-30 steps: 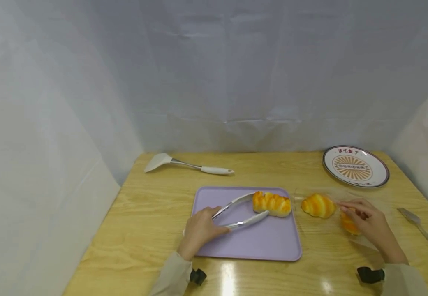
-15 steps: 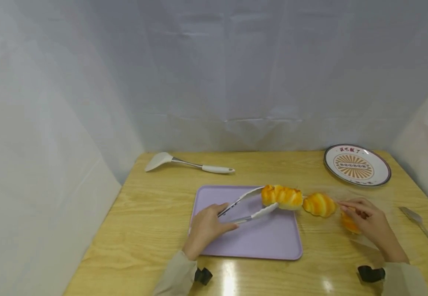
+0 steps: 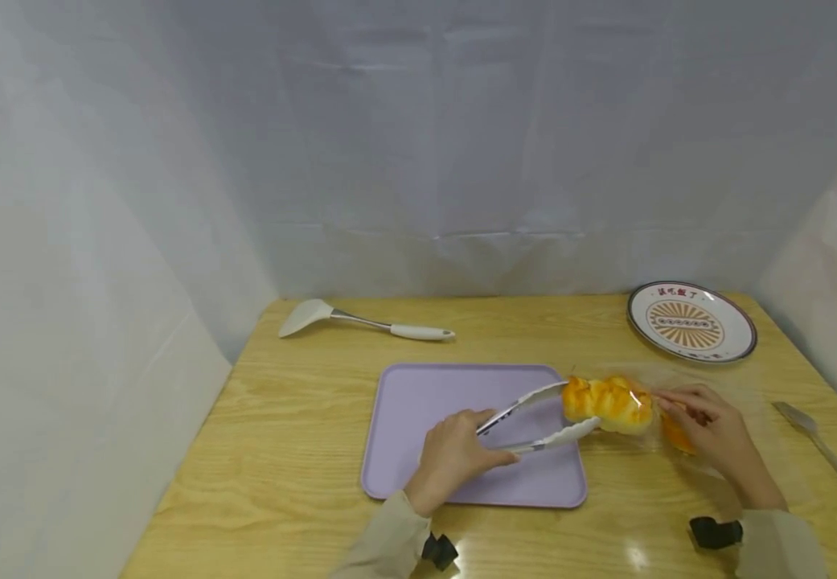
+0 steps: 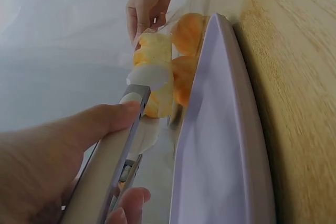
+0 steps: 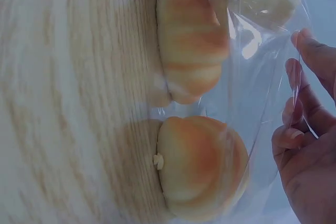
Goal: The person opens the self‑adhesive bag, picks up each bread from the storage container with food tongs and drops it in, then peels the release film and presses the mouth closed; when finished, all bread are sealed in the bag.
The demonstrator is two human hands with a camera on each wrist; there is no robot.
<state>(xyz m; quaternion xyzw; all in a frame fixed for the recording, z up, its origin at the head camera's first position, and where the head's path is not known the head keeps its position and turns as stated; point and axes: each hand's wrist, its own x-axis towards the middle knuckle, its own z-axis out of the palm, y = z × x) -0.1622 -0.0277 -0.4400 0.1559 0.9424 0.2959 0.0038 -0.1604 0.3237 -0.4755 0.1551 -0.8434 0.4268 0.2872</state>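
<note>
My left hand grips a pair of metal tongs with white scalloped tips. Between those tips is a braided bread loaf, its far end under the film of a clear plastic bag. My right hand pinches the bag's upper film between thumb and fingers, lifting it. Inside the bag, a croissant and a round bun lie on the table side by side, below the loaf. From the head, the loaf covers the croissant and my right hand partly covers the bun.
A lilac tray lies under the tongs, left of the bag. Behind it is a white-handled slotted turner or ladle. A patterned plate stands at the back right, and a green-handled spatula lies at the right edge.
My left hand has moved right with the tongs, lifting the loaf off the tray and carrying it over the croissant into the bag. My right hand stays nearly still at the bag.
</note>
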